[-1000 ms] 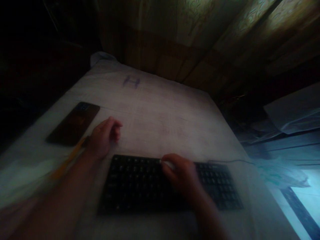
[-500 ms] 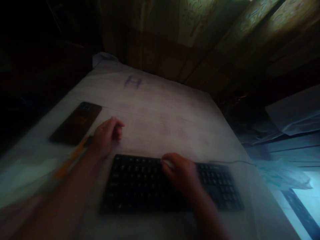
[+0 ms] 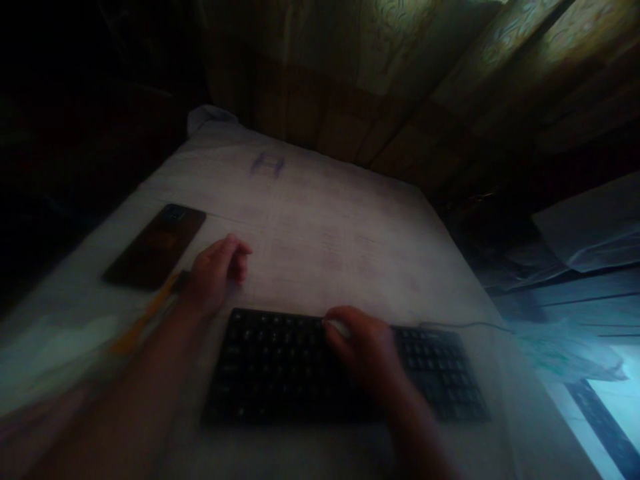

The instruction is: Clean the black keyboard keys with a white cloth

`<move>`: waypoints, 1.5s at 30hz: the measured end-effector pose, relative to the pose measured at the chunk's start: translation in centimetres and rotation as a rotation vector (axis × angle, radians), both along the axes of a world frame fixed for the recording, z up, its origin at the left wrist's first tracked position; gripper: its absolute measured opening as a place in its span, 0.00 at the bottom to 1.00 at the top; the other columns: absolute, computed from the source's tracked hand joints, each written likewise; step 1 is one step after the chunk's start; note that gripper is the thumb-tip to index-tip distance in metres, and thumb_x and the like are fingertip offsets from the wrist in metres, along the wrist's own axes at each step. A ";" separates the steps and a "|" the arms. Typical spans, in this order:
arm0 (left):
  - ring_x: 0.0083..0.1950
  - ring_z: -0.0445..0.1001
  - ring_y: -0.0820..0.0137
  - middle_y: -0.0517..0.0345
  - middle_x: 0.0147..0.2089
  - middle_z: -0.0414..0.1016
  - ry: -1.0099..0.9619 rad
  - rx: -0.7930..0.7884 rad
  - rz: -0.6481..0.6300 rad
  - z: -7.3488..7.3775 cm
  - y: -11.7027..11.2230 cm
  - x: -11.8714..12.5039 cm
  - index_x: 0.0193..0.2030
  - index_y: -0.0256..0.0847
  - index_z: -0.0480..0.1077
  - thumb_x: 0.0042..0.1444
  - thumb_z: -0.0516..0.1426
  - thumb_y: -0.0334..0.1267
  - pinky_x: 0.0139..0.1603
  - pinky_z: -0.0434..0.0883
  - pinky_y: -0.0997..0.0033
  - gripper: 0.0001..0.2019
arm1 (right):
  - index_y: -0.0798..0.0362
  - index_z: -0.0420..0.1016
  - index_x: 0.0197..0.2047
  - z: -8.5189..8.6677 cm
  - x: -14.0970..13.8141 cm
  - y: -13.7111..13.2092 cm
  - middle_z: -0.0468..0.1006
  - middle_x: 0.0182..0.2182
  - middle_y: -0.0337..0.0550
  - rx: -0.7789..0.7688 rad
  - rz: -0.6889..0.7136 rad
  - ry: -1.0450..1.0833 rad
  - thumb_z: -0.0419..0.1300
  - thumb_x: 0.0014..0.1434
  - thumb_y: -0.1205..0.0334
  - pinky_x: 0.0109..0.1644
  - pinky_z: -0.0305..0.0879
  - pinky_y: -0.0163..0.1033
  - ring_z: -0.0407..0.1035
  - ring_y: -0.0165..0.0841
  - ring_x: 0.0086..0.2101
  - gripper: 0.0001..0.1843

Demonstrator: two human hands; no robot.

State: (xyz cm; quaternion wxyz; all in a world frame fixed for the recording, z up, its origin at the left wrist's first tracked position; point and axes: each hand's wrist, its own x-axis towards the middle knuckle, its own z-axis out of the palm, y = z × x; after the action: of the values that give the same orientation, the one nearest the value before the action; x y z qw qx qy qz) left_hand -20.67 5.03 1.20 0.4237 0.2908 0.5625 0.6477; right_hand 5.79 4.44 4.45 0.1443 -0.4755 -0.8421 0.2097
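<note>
A black keyboard (image 3: pixel 280 367) lies on the pale cloth. Above its upper middle keys is my right hand (image 3: pixel 363 343), with thumb and fingers closed on a small whitish thing (image 3: pixel 340 327) that is mostly hidden. My left hand (image 3: pixel 217 270) rests on the cloth beyond the keyboard's upper left corner, its fingers curled inward and nothing visible in them. Just left of that hand lies a dark phone (image 3: pixel 155 247), back side up with its camera bump showing. An orange strip-like object (image 3: pixel 145 320) runs beside my left forearm; its dark end is near the wrist.
The cloth-covered surface (image 3: pixel 320 213) bears a purple H-like mark. A cable (image 3: pixel 465 325) leads right from the keyboard. Pale translucent material (image 3: pixel 60 353) lies at the left. Patterned curtains (image 3: pixel 400 40) hang behind, and plastic bags (image 3: pixel 565 353) are at the right.
The view has shifted very slightly, moving everything a little to the right. Both hands keep nearly the same pose and place.
</note>
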 end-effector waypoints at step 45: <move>0.20 0.65 0.77 0.65 0.22 0.66 -0.101 0.022 -0.320 -0.4 -0.4 4.1 0.31 0.39 0.72 0.55 0.58 0.59 0.18 0.64 0.78 0.21 | 0.52 0.79 0.35 0.7 -2.0 -1.1 0.83 0.31 0.42 -0.026 0.068 -0.043 0.60 0.57 0.69 0.36 0.68 0.37 0.77 0.35 0.31 0.07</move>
State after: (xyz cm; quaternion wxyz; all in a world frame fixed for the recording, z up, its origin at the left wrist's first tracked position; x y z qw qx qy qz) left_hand -16.54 4.58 0.80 0.5458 0.3484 0.4800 0.5919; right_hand 3.82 3.38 5.12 0.1128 -0.4529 -0.8578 0.2153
